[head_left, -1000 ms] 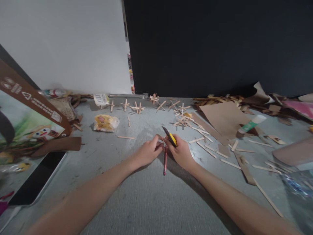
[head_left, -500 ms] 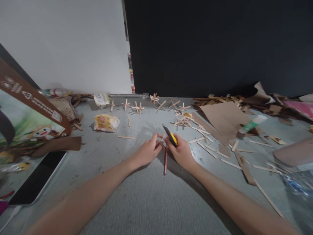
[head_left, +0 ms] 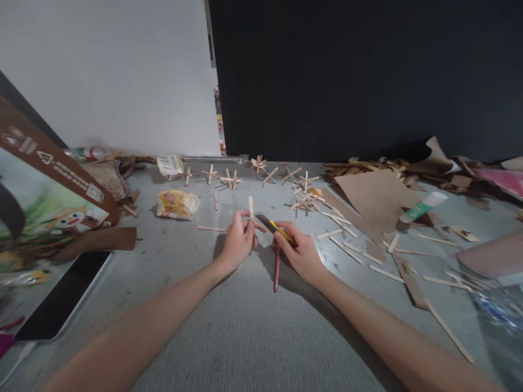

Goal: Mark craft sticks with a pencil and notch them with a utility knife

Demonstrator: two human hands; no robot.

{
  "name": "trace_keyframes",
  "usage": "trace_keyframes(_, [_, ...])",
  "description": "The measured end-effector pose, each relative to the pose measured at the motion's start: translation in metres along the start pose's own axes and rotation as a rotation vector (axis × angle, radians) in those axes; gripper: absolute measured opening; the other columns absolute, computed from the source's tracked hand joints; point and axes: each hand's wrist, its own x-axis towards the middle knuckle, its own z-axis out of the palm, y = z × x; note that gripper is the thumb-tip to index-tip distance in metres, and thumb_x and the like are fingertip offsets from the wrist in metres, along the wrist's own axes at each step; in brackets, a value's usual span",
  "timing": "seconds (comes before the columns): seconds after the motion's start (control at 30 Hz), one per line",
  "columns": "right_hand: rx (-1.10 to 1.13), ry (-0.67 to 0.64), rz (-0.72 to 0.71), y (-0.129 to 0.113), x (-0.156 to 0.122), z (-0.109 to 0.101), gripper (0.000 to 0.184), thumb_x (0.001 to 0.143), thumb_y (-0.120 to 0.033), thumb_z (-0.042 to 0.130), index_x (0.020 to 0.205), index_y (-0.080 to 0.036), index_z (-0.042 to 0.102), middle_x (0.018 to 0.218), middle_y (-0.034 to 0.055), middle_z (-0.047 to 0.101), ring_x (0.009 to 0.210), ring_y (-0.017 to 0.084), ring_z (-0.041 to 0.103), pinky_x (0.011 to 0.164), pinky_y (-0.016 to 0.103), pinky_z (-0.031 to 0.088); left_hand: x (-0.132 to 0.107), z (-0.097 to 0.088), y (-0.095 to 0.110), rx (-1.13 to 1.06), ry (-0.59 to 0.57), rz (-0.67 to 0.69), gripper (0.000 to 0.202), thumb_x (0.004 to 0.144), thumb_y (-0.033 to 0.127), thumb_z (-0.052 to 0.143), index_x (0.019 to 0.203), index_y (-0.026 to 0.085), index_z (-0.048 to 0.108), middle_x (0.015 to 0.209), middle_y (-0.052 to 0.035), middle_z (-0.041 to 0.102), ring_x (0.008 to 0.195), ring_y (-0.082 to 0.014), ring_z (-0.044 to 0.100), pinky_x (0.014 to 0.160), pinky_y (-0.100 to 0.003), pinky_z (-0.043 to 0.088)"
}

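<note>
My left hand pinches a short wooden craft stick and holds it upright just above the grey table. My right hand is closed around a black and yellow utility knife, whose tip points left toward the stick. A red pencil lies on the table between the two hands, partly under the right one.
Glued stick crosses and loose sticks are scattered behind and to the right. Brown cardboard, a glue stick, a snack packet, a printed box and a dark tablet lie around.
My left hand lifted away to the left and up with the wooden stick, now upright. The knife in my right hand tilted flatter, pointing left.
</note>
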Motion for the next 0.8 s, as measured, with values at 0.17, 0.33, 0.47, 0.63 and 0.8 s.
trace_keyframes(0.17, [-0.055, 0.009, -0.039, 0.0, -0.0009, 0.0, 0.035, 0.1, -0.044, 0.051, 0.122, -0.021, 0.065, 0.076, 0.0019, 0.072, 0.065, 0.018, 0.067, 0.064, 0.028, 0.05, -0.0016, 0.0012, 0.0014, -0.002, -0.001, 0.008, 0.028, 0.101, 0.05, 0.047, 0.105, 0.024, 0.036, 0.086, -0.0014, 0.073, 0.042, -0.0072, 0.052, 0.043, -0.022, 0.037])
trace_keyframes(0.33, [-0.071, 0.009, -0.039, 0.003, -0.0008, 0.0006, 0.036, 0.101, -0.043, 0.05, 0.125, -0.021, 0.065, 0.079, 0.0024, 0.073, 0.066, 0.018, 0.068, 0.066, 0.028, 0.053, -0.003, 0.0012, 0.0026, 0.027, -0.023, 0.017, 0.029, 0.101, 0.05, 0.047, 0.106, 0.023, 0.036, 0.085, -0.0018, 0.073, 0.042, -0.0072, 0.052, 0.042, -0.021, 0.037])
trace_keyframes(0.47, [-0.069, 0.011, -0.051, 0.0035, -0.0006, 0.0002, 0.036, 0.101, -0.043, 0.05, 0.125, -0.021, 0.065, 0.078, 0.0022, 0.073, 0.067, 0.019, 0.069, 0.067, 0.028, 0.053, -0.0028, 0.0003, 0.0018, 0.052, -0.021, 0.028, 0.03, 0.101, 0.05, 0.047, 0.107, 0.023, 0.037, 0.086, -0.002, 0.073, 0.042, -0.0073, 0.052, 0.043, -0.021, 0.037])
trace_keyframes(0.63, [-0.079, 0.008, -0.042, 0.0028, -0.0009, 0.0, 0.035, 0.101, -0.042, 0.05, 0.125, -0.022, 0.065, 0.077, 0.0021, 0.074, 0.066, 0.019, 0.069, 0.066, 0.029, 0.053, -0.0023, 0.0004, 0.0006, 0.088, -0.024, 0.042, 0.025, 0.102, 0.046, 0.045, 0.108, 0.023, 0.036, 0.083, -0.0011, 0.073, 0.043, -0.0081, 0.053, 0.044, -0.022, 0.039])
trace_keyframes(0.8, [-0.076, -0.011, -0.068, 0.0052, -0.0017, 0.0004, 0.041, 0.102, -0.041, 0.048, 0.135, -0.022, 0.063, 0.084, 0.0036, 0.076, 0.068, 0.018, 0.07, 0.069, 0.029, 0.054, -0.0042, 0.0, 0.0045, 0.185, -0.025, 0.069, 0.015, 0.103, 0.037, 0.042, 0.107, 0.023, 0.039, 0.085, -0.0017, 0.074, 0.045, -0.009, 0.054, 0.047, -0.023, 0.041])
